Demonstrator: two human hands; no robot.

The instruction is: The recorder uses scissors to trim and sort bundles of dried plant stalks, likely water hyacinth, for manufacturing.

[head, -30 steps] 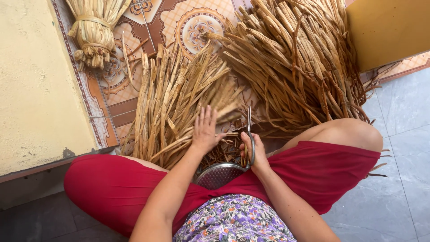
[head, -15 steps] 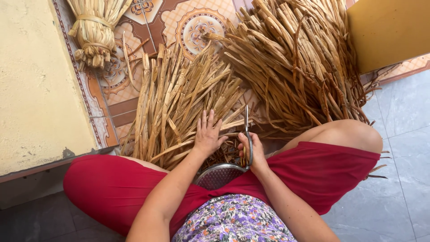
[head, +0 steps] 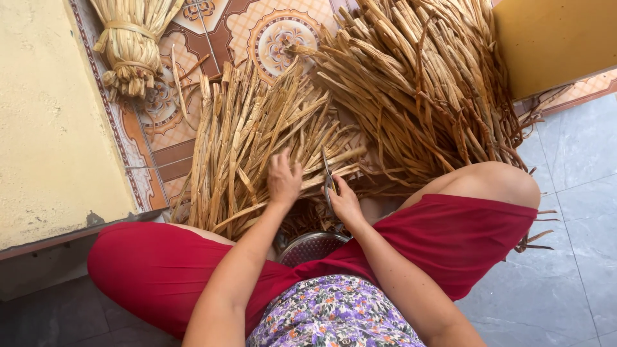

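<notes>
I sit cross-legged in red trousers on the floor. My left hand point(head: 283, 179) rests palm down on a flat pile of dried straw-coloured plant strips point(head: 241, 138), gripping one strip point(head: 331, 168) that runs to the right. My right hand point(head: 344, 200) holds a pair of metal scissors point(head: 328, 177), blades pointing up and set against that strip. A round metal mesh bowl point(head: 312, 246) sits between my knees, just below both hands, partly hidden by my arms.
A larger, darker heap of dried strips point(head: 424, 90) lies at the right, reaching my right knee. A tied bundle of pale straw point(head: 132, 45) lies at the top left on patterned tiles. A yellow wall point(head: 51, 128) stands left, a yellow panel point(head: 553, 38) top right.
My left hand slid down the pile and closed on a strip. My right hand raised the scissors to that strip.
</notes>
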